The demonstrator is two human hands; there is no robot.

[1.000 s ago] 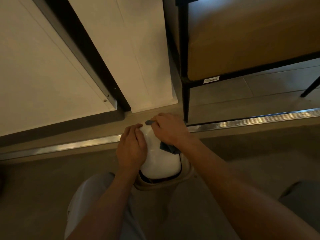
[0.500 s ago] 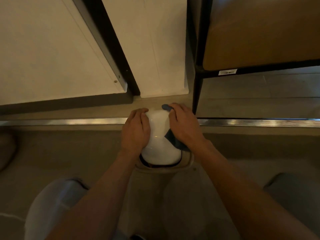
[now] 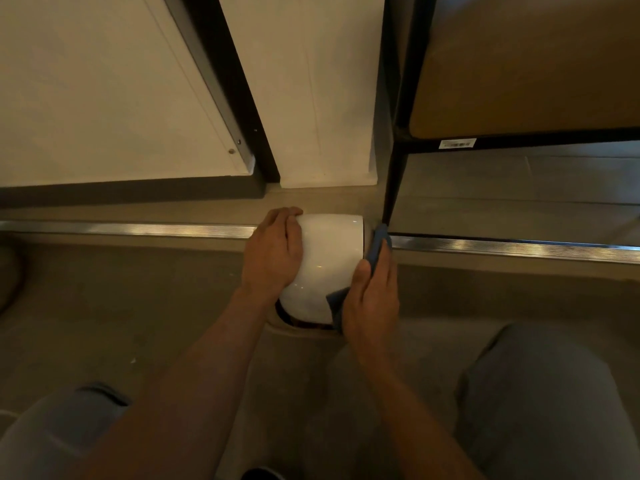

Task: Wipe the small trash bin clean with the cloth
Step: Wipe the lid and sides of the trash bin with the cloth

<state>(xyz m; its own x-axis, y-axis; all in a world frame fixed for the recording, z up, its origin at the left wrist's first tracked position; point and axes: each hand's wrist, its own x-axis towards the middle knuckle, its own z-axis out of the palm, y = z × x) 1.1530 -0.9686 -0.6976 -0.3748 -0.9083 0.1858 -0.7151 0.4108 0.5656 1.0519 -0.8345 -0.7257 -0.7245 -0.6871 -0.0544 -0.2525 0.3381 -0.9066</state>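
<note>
A small white trash bin [image 3: 327, 265] with a rounded lid stands on the floor just below me, against a metal floor strip. My left hand [image 3: 273, 251] lies flat on the lid's left side with fingers straight, steadying it. My right hand [image 3: 372, 292] presses a blue cloth [image 3: 377, 245] against the bin's right side; the cloth peeks out above my fingers and under my palm. The bin's dark rim and beige base show at the near side.
A metal threshold strip [image 3: 138, 230] runs across the floor. A black furniture leg [image 3: 393, 188] stands right beside the bin, under a brown seat [image 3: 519, 64]. White panels with a black frame [image 3: 235, 88] rise behind. My knees [image 3: 540, 393] flank the bin.
My right hand has slid with the cloth from the lid's top down onto the bin's right side. The left hand has stayed on the lid's left side. The camera came closer.
</note>
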